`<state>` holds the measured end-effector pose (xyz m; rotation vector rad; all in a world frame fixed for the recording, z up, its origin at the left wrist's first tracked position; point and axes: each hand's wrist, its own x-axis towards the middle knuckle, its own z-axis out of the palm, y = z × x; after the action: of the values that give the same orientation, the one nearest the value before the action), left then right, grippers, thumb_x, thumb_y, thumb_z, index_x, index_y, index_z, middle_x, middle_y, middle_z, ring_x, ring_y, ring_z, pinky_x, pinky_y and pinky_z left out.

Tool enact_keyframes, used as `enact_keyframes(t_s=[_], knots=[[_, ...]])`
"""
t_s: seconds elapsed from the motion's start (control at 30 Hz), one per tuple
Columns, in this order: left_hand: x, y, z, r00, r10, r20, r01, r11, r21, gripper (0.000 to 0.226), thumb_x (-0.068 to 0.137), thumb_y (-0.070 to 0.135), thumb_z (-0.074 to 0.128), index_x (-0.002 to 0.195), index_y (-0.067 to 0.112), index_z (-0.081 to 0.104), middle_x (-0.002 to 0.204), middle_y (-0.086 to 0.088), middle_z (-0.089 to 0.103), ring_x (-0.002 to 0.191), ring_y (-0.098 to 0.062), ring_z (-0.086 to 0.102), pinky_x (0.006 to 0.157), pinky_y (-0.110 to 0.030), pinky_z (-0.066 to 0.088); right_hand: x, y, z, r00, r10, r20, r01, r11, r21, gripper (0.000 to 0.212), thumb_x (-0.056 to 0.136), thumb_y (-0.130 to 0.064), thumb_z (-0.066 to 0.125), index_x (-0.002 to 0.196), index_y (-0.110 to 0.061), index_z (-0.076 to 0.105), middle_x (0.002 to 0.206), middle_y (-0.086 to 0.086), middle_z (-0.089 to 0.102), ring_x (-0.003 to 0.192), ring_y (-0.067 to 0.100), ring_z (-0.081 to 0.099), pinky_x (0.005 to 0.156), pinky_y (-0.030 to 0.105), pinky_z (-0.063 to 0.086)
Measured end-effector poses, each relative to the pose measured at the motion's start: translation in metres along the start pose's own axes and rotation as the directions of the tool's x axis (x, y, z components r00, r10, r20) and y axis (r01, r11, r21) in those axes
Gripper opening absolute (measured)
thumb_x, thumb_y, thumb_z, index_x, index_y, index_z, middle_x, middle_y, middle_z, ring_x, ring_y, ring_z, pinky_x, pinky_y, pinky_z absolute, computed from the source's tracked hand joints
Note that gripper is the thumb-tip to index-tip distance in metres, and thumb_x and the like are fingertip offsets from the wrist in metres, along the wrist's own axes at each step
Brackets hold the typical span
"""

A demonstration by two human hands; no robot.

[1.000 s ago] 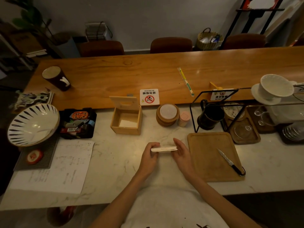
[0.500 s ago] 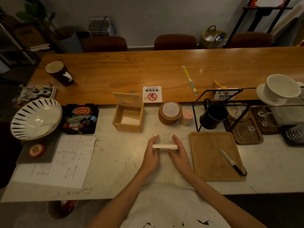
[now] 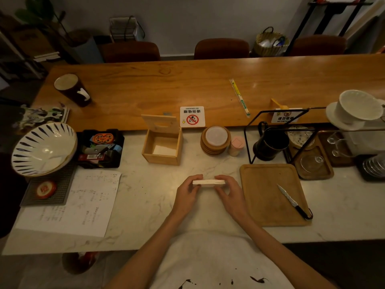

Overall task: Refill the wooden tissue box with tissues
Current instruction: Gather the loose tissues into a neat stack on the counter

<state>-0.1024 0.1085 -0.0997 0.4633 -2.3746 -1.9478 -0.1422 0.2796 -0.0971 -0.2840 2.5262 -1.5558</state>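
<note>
A thin white stack of tissues (image 3: 208,182) is held flat just above the marble counter, gripped at its two ends by my left hand (image 3: 186,192) and my right hand (image 3: 228,193). The wooden tissue box (image 3: 162,146) stands farther back and to the left, about a hand's length from the stack. Its hinged lid (image 3: 160,121) is tipped up at the back, and the inside shows a low layer of white tissue on the floor.
A wooden cutting board (image 3: 268,195) with a small knife (image 3: 292,202) lies right of my hands. Paper sheets (image 3: 83,203), a striped bowl (image 3: 42,148) and a black tray (image 3: 101,148) are at left. Coasters (image 3: 215,140), a pink shaker (image 3: 236,146) and a black wire rack (image 3: 277,130) stand behind.
My hands and the tissue stack have stayed in much the same place on the counter; the view has shifted slightly as my head moved.
</note>
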Motion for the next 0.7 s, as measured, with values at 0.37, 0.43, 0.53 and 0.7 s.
enact_keyframes(t_s=[0.37,0.43,0.53,0.7], knots=[[0.009,0.003,-0.007,0.991,-0.130,0.037,0.129,0.991,0.025,0.014,0.090,0.008,0.062,0.102,0.015,0.062,0.096,0.001,0.067,0.093,-0.015,0.064,0.080,-0.023,0.052,0.008,-0.005,-0.010,0.967,0.226,0.114,-0.250,0.929,0.273,0.026,0.087,-0.006,0.068,0.104,-0.027,0.065,0.098,-0.006,0.069,0.091,0.013,0.067,0.072,0.018,0.054],[0.009,0.006,-0.008,0.984,-0.165,0.068,0.166,0.986,-0.009,0.015,0.089,0.007,0.063,0.101,0.016,0.060,0.094,0.003,0.067,0.091,-0.016,0.065,0.077,-0.022,0.053,0.006,-0.001,-0.012,0.955,0.261,0.142,-0.290,0.921,0.260,0.030,0.087,-0.007,0.068,0.113,-0.021,0.063,0.106,-0.003,0.068,0.098,0.022,0.066,0.074,0.021,0.055],[0.007,0.008,-0.008,0.990,-0.082,0.112,0.077,0.996,0.048,0.007,0.090,0.010,0.063,0.095,0.014,0.062,0.090,0.004,0.066,0.088,-0.015,0.063,0.079,-0.024,0.050,0.005,-0.003,-0.017,0.970,0.169,0.174,-0.176,0.984,0.025,0.049,0.085,-0.015,0.070,0.130,-0.027,0.054,0.116,-0.011,0.061,0.106,0.011,0.059,0.083,0.018,0.050],[0.002,0.022,-0.009,0.980,0.002,0.201,-0.025,0.993,0.114,0.013,0.091,0.016,0.061,0.104,0.018,0.063,0.100,0.009,0.066,0.097,-0.004,0.061,0.088,-0.019,0.047,0.019,-0.020,-0.022,0.929,-0.203,0.309,0.334,0.819,-0.466,0.036,0.088,-0.022,0.064,0.123,-0.031,0.064,0.104,-0.008,0.073,0.093,0.015,0.064,0.078,0.034,0.049]])
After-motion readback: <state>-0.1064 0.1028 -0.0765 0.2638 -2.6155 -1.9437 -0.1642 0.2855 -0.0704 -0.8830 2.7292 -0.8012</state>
